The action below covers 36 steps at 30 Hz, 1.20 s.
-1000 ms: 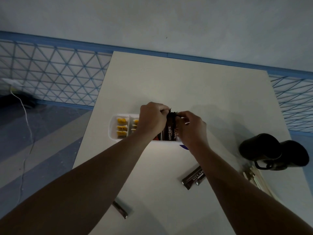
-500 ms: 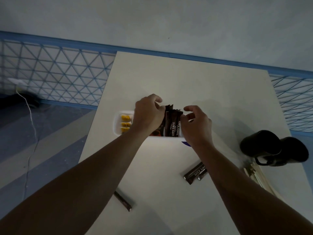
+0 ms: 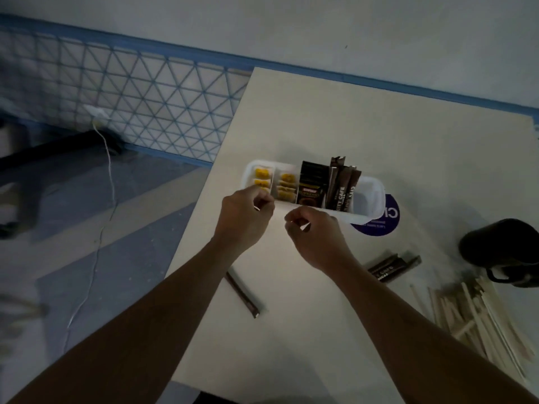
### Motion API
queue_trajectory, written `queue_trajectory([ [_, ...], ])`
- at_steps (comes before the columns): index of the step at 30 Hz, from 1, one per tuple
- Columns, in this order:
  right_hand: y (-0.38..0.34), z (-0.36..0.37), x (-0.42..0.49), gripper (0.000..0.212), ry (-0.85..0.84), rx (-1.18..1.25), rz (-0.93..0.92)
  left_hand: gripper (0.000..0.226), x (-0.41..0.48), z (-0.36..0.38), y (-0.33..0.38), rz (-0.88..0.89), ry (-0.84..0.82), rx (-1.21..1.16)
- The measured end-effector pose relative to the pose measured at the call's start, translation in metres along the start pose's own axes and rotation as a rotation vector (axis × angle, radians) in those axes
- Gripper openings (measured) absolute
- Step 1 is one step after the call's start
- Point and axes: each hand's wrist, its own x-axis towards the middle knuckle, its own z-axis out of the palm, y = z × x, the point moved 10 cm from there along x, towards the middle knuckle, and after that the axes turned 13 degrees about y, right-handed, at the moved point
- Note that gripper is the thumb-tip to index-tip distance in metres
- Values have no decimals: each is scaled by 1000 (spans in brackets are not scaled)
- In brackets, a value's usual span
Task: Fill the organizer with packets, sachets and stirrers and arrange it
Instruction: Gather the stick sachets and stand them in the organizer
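My left hand (image 3: 245,220) and right hand (image 3: 316,234) hover curled just before the organizer (image 3: 372,196) on the table (image 3: 320,112). Whether either pinches anything, I cannot tell. Left knuckles hide its near-left corner. Stirrers (image 3: 481,313) run off the right edge.

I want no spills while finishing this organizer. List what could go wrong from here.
1. The coffee sticks stand tall above the organizer rim, next to its bare end compartment; they could topple into it when stirrers go in.
2. A loose stick lies near the table edge beside the left forearm; a sweep may knock it off.
3. The stirrers lie in a loose heap near the right edge and may scatter when grabbed.
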Motion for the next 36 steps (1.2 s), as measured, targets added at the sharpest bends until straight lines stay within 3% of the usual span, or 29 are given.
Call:
queue_trajectory([
  [5,-3,38,-17,19,-149,-127,-85,15,-28,-6,-55,-170,-85,143],
  [12,-8,63,-34,25,-210,-331,-207,50,-79,-3,-120,-461,-225,272],
  [15,-12,61,-39,29,-156,-407,-284,63,-95,4,-130,-537,-284,279],
  [18,-13,60,-42,36,-142,-436,-331,65,-100,8,-128,-525,-268,300],
  [24,-6,57,-46,43,-155,-447,-339,49,-94,10,-115,-488,-194,303],
  [34,11,48,-49,27,-188,-395,-235,17,-84,28,-94,-317,-200,237],
  [36,16,43,-49,26,-177,-390,-214,20,-79,34,-84,-272,-216,220],
])
